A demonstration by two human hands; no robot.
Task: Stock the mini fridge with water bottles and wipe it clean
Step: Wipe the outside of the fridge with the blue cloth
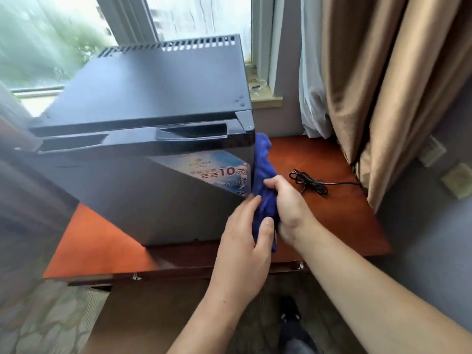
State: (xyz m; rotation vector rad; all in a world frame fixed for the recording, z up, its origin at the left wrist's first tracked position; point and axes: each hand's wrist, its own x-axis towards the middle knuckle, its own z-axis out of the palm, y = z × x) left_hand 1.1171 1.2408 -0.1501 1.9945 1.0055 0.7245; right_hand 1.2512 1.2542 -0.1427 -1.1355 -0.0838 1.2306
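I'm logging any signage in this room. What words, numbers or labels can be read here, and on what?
"10元": on the blue-and-white sticker on the mini fridge door, by the blue cloth.
Characters left of the "10": blurred, unreadable.
Small logo line at the sticker's top and the lines below the price: too small and blurred to read.
No other text shows.

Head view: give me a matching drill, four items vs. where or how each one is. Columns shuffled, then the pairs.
Items:
1. blue cloth
2. black cable
3. mini fridge
4. sticker

States:
A. coiled on the red-brown tabletop, right of the fridge
B. held by the left hand and right hand at the fridge's right front corner
C. on the fridge door, upper right
D. standing on the tabletop, door shut

Pairs: 1-B, 2-A, 3-D, 4-C
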